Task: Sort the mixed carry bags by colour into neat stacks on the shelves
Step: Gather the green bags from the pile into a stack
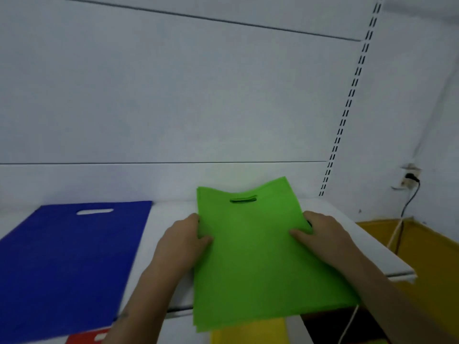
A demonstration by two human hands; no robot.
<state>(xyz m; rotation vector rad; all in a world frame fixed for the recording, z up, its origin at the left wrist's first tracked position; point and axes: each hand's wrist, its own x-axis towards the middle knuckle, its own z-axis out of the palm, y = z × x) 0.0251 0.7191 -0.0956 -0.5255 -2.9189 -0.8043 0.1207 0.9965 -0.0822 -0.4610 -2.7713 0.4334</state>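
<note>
Yellow bag [249,331] and red bag [87,337] peek out at six o'clock on a lower level. Above them, on the white shelf [169,219], both hands pinch the green bags [250,256] by their side edges, left hand [185,240] at nine o'clock, right hand [323,234] at three. Long axis runs toward twelve, handle slot farthest away. Blue bags [69,264] lie flat alongside, at nine o'clock.

Both hands [250,237] grip green bags [253,264], seemingly stacked, on shelf [171,214].
</note>
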